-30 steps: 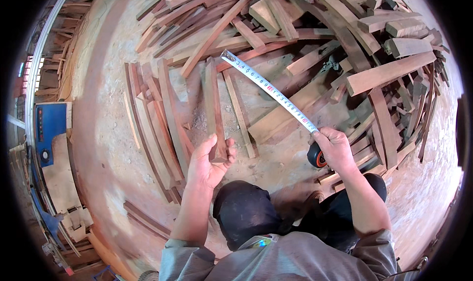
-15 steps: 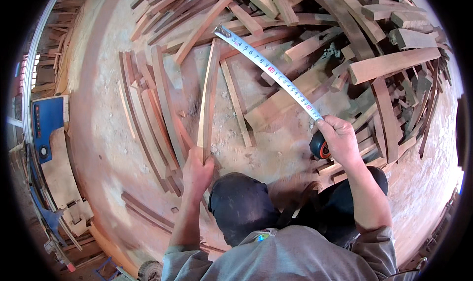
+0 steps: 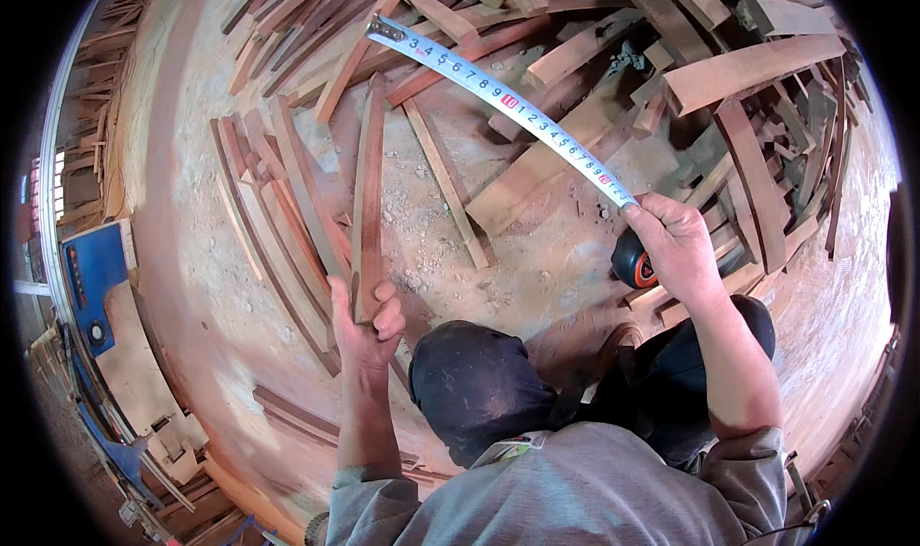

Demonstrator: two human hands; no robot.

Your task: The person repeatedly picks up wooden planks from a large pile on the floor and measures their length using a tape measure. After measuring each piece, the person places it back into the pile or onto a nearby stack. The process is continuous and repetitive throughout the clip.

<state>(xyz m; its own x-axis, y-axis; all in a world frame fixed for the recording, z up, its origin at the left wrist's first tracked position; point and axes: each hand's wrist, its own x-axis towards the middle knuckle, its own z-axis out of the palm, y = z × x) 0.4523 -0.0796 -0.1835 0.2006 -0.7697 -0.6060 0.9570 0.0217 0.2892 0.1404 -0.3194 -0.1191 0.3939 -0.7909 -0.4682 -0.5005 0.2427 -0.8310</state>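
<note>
My left hand [image 3: 366,328] grips the near end of a long, slightly curved wooden strip [image 3: 368,192], thumb on one side and fingers curled round the other. The strip points away from me, its far end raised beside the loose wood. In my right hand [image 3: 676,244] is a tape measure [image 3: 632,259] with a dark case and an orange ring. Its white blade [image 3: 517,110] is drawn out toward the far left, bowing a little, with a metal hook at its tip. The blade's tip hangs past the strip's far end, apart from it.
Several curved strips [image 3: 278,230] lie side by side left of my left hand. A large heap of wooden offcuts [image 3: 747,77] spreads across the far and right side. One thin strip [image 3: 446,182] lies on the dusty floor [image 3: 422,259]. A blue machine panel [image 3: 88,287] stands at the left.
My left hand has rolled the strip over, showing a darker face, and its fingers have loosened and turned upward. The tape's tip has swung farther left and away from me. The view has shifted slightly.
</note>
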